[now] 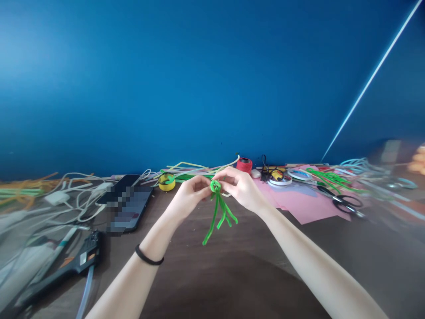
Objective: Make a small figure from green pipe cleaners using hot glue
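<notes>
Between my two hands, above the dark wooden table (245,266), hangs a bundle of green pipe cleaners (219,210). Its top is coiled into a small round knot, and several loose ends dangle below. My left hand (191,192) pinches the coil from the left side, thumb and fingertips together. From the right, my right hand (241,186) is closed on the same coil with its fingertips. A black band circles my left wrist. The exact place where the fingertips meet the coil is partly hidden.
At left lie two phones (133,208), tangled white cables (79,199) and a black glue gun (88,252). Behind my hands are a yellow tape roll (166,181) and a red spool (244,165). Pink paper (305,206), scissors (345,203) and green pipe cleaners (328,178) lie right. A blue wall (212,79) rises behind.
</notes>
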`<state>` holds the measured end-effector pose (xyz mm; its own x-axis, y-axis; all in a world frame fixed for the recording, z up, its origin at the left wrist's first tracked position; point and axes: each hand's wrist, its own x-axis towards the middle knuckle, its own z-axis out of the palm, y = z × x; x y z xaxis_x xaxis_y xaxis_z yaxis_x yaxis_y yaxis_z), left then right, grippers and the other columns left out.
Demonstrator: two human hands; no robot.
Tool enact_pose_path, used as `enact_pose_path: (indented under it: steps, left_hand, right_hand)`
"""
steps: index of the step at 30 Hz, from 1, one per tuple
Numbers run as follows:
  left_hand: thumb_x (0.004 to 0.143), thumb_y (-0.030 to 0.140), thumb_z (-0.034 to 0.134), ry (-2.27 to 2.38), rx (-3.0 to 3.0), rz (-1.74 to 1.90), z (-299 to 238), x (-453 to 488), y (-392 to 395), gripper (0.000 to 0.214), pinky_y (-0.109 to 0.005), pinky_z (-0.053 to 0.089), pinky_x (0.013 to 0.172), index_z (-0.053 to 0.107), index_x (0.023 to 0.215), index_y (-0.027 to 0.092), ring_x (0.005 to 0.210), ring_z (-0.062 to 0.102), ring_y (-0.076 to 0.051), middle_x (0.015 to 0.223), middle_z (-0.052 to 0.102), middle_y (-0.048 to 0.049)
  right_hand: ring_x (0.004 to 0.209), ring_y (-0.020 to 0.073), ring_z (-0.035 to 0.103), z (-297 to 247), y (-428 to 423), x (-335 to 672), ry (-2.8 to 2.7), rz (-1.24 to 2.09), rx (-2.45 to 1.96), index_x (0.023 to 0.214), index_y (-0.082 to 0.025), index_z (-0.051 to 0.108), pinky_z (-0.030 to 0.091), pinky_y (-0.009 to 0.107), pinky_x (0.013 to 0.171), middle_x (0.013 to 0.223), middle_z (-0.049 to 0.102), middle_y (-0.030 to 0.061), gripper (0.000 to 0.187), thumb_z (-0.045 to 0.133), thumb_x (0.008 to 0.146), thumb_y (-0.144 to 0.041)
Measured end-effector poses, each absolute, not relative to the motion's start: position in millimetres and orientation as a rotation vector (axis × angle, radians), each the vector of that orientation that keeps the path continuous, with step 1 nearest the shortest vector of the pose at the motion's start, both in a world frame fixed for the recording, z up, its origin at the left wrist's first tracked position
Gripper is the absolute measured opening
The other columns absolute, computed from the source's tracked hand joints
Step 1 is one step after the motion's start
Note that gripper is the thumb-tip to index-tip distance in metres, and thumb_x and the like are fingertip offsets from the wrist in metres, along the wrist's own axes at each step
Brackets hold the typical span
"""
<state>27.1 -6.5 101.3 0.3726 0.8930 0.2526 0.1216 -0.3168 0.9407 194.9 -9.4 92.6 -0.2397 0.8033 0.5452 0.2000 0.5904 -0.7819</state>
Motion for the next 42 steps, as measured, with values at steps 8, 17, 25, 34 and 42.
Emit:
enact_pose_path:
  steps: [8, 17, 25, 34, 42]
  left_hand:
    - [0.072, 0.023, 0.056, 1.125, 1.964, 1.226, 101.2, 28.4, -10.7, 0.007, -0.022, 0.039, 0.055, 0.051, 0.069, 0.018, 0.058, 0.050, -0.011, 0.062, 0.055, 0.0029]
    - [0.074, 0.017, 0.051, 1.227, 2.270, 1.324, 100.0, 34.7, -21.2, 0.008, -0.021, 0.041, 0.057, 0.048, 0.080, 0.022, 0.058, 0.055, -0.011, 0.063, 0.057, 0.0045]
    - [0.071, 0.013, 0.049, 1.361, 2.346, 1.379, 99.2, 38.2, -24.9, 0.010, -0.020, 0.038, 0.055, 0.049, 0.074, 0.022, 0.054, 0.051, -0.010, 0.060, 0.054, 0.0045]
    - [0.073, 0.016, 0.048, 1.362, 2.253, 1.363, 98.5, 40.0, -25.2, 0.007, -0.022, 0.037, 0.056, 0.048, 0.069, 0.021, 0.055, 0.050, -0.011, 0.059, 0.053, 0.0039]
    - [0.074, 0.028, 0.057, 1.038, 1.795, 1.047, 106.7, 25.7, -9.7, 0.012, -0.022, 0.033, 0.053, 0.056, 0.071, 0.015, 0.055, 0.046, -0.009, 0.061, 0.053, 0.0032]
  right_hand:
    - [0.079, 0.0162, 0.063, 98.1, -18.5, 194.0, -1.842, 0.561, -0.828, 0.098, -0.020, 0.058, 0.052, 0.029, 0.067, 0.089, 0.065, 0.0048, 0.018, 0.056, 0.080, -0.023]
    - [0.086, 0.0193, 0.062, 95.7, -22.6, 187.8, -1.961, 0.079, -0.853, 0.091, -0.020, 0.059, 0.051, 0.031, 0.069, 0.096, 0.064, 0.0073, 0.017, 0.048, 0.081, -0.013]
    - [0.079, 0.0158, 0.060, 93.4, -23.2, 183.2, -1.911, 0.112, -0.826, 0.090, -0.021, 0.053, 0.050, 0.028, 0.070, 0.087, 0.060, 0.0039, 0.022, 0.045, 0.077, -0.006]
    - [0.075, 0.0156, 0.059, 93.0, -22.4, 180.9, -1.851, 0.187, -0.861, 0.085, -0.019, 0.054, 0.048, 0.028, 0.067, 0.085, 0.060, 0.0041, 0.019, 0.046, 0.074, -0.006]
    - [0.064, 0.0119, 0.051, 102.3, -17.0, 193.9, -1.830, 0.748, -0.996, 0.078, -0.016, 0.056, 0.039, 0.026, 0.059, 0.071, 0.055, 0.0001, 0.004, 0.053, 0.076, -0.018]
